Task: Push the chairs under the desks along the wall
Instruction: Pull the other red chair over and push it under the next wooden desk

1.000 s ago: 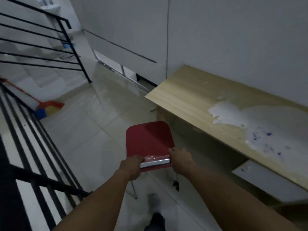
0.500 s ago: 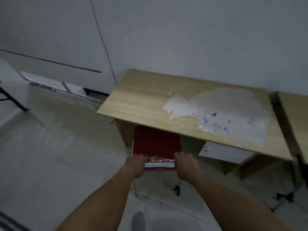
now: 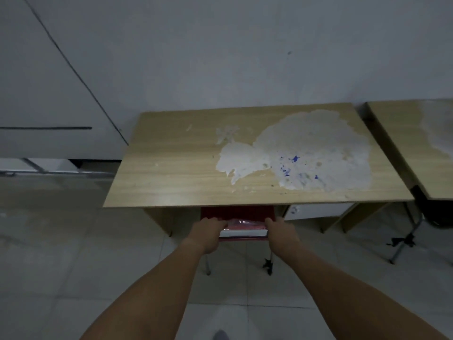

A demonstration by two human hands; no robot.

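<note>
- The red chair (image 3: 236, 212) stood straight ahead of me, its seat already mostly hidden beneath the front edge of the desk (image 3: 176, 173); only a strip of seat and the backrest top showed.
- My left hand (image 3: 208, 233) was clamped on the left end of the backrest top and my right hand (image 3: 280, 233) on the right end, each grip curled shut over the edge, with the pale bar (image 3: 242, 233) of the backrest bare between them.
- The backrest's long axis ran left to right, parallel to the desk's front edge, so I judged the push had to go square away from me, toward the wall (image 3: 245, 57).
- Both hands sat about level and equally near the desk, neither leading; that suited a straight shove without twisting the chair.
- The chair's rear legs (image 3: 207, 265) were out on the tiled floor (image 3: 73, 266), clear of the desk.
- The opening under the desk held the chair's seat; to its right hung a white drawer unit (image 3: 318, 211), just beside the chair, which I judged could catch it if it drifted right.
- A second desk (image 3: 416, 148) stood to the right along the wall, with a dark chair (image 3: 426, 209) partly visible beside it, not yet tucked in.
</note>
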